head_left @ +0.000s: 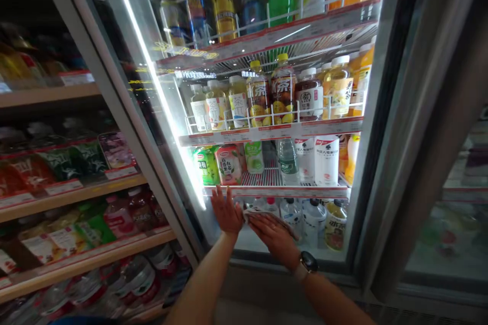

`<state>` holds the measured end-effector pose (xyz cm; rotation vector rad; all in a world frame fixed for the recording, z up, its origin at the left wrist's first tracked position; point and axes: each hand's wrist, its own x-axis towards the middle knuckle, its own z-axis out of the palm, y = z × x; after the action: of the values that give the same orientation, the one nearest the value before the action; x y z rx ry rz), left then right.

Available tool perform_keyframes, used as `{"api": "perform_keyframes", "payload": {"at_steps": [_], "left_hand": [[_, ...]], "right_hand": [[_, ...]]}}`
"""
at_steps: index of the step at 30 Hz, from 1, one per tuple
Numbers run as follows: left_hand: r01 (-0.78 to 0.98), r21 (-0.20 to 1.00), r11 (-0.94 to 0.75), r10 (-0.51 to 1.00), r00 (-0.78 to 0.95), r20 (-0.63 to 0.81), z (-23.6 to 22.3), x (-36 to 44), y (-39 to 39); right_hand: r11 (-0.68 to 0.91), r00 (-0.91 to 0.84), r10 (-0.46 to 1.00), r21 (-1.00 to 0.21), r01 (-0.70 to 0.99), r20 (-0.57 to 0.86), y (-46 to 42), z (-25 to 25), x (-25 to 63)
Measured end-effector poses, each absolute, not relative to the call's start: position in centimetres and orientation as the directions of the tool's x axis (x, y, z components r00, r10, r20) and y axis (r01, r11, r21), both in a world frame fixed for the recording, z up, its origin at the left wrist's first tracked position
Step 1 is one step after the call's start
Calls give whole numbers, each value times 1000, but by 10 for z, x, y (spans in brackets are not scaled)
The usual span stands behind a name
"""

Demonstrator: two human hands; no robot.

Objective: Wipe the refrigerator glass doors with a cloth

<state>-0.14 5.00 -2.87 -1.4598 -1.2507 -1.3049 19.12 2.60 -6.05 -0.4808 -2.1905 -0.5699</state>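
My left hand (227,213) is open, its fingers apart, and lies flat toward the glass door (236,245) of a lit drinks fridge, low on the left. Close beside it, my right hand (272,233) presses a light-coloured cloth (257,210) against the same glass. Part of the cloth is hidden under the palm and fingers. A dark watch (308,261) sits on my right wrist. Behind the glass, just past my hands, stand bottles on the bottom shelf, among them a white-labelled bottle (313,221) and a tea bottle (335,226).
Fridge shelves above carry cans and bottles, such as a gold can (223,10) and a clear water bottle (287,160). To the left, wooden shelves (76,195) hold packaged drinks and jellies. A metal door frame (409,127) stands on the right. Signs reflect in the glass.
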Motion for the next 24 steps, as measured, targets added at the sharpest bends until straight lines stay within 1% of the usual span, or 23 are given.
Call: {"api": "perform_keyframes", "payload": {"at_steps": [3, 5, 7, 10, 14, 16, 18, 21, 24], "left_hand": [[978, 37, -203, 158, -5, 987, -28, -3, 50], [978, 41, -203, 159, -9, 987, -28, -3, 50], [979, 49, -197, 162, -17, 987, -28, -2, 50], [979, 41, -197, 156, -10, 988, -27, -1, 49], [974, 26, -226, 125, 3, 992, -25, 1, 48], [972, 35, -233, 127, -5, 992, -26, 1, 48], [972, 40, -233, 140, -7, 990, -27, 0, 48], [977, 38, -209, 150, -7, 989, -30, -1, 49], [976, 43, -214, 143, -12, 990, -30, 0, 48]], "right_hand": [[816, -630, 114, 289, 500, 768, 27, -54, 196], [788, -599, 79, 319, 528, 797, 26, -42, 201], [749, -543, 62, 321, 580, 837, 26, -28, 208], [683, -417, 90, 249, 687, 904, 26, -6, 220], [591, -158, 85, 78, 803, 984, 30, 19, 237], [567, -24, 54, -11, 824, 998, 33, 28, 242], [568, 55, 39, -68, 820, 998, 35, 32, 241], [587, 66, 69, -94, 804, 995, 35, 28, 227], [633, -23, 118, -57, 772, 993, 33, 11, 208]]}}
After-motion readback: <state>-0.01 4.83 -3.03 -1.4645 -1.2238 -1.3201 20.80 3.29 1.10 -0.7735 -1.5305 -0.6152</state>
